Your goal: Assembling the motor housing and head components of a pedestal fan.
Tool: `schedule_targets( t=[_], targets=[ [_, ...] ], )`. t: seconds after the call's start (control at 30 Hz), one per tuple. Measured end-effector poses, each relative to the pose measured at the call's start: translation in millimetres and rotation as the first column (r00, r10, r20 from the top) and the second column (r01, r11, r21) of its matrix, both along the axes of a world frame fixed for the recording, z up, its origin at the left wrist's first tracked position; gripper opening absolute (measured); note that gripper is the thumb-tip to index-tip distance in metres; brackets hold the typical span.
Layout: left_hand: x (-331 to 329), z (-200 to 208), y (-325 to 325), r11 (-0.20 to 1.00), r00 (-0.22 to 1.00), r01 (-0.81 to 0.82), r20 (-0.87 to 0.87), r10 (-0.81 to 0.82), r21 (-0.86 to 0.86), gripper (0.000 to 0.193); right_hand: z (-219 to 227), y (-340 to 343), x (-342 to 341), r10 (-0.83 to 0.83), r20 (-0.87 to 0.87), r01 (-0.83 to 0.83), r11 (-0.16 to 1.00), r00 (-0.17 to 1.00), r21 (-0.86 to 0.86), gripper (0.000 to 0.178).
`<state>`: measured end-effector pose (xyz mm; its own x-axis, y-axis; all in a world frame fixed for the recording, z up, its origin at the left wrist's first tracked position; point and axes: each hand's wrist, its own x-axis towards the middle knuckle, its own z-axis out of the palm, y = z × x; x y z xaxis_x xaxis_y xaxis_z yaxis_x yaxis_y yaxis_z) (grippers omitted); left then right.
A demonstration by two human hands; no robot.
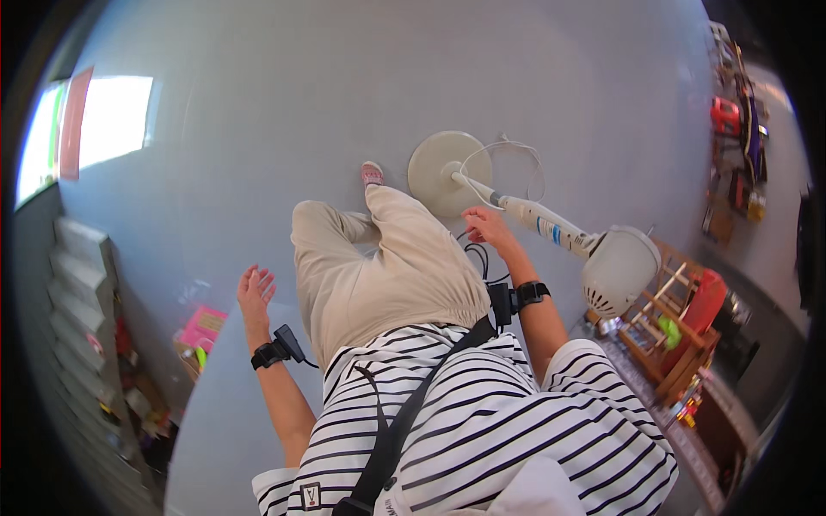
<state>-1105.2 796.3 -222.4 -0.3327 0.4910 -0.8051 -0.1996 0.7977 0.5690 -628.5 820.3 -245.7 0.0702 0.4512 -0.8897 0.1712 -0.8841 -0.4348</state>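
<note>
My left hand (255,294) is raised beside my left leg, fingers outstretched and nothing in them. On the other side, my right hand (487,229) is near my right thigh with its fingers curled. A thin dark cable (475,251) passes by its fingertips; whether they grip it is too small to tell. Just beyond that hand stands a cream pedestal fan (620,270), its slotted motor housing towards me and no blades or grille visible. Its round base (430,176) is on the floor, and a white power cord (538,163) loops around the pole.
Pale steps (82,284) run along the left, with a pink item (204,325) in a box near them. A wooden rack (680,327) holding a red object stands right of the fan. Several goods line the far right. Grey floor (344,86) stretches ahead.
</note>
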Motion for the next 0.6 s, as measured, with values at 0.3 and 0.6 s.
schedule_targets(
  t=[0.3, 0.6],
  targets=[
    [-36.0, -37.8, 108.9, 0.865, 0.891, 0.450, 0.171, -0.419, -0.223, 0.045, 11.3, -37.2, -19.2, 0.012, 0.246, -0.002, 0.999, 0.969, -0.040, 0.025],
    [-73.7, -81.6, 141.4, 0.867, 0.919, 0.392, 0.175, -0.354, -0.306, 0.044, 0.8, -14.0, 16.3, 0.420, 0.666, -0.294, 0.907, 0.616, -0.300, 0.030]
  ],
)
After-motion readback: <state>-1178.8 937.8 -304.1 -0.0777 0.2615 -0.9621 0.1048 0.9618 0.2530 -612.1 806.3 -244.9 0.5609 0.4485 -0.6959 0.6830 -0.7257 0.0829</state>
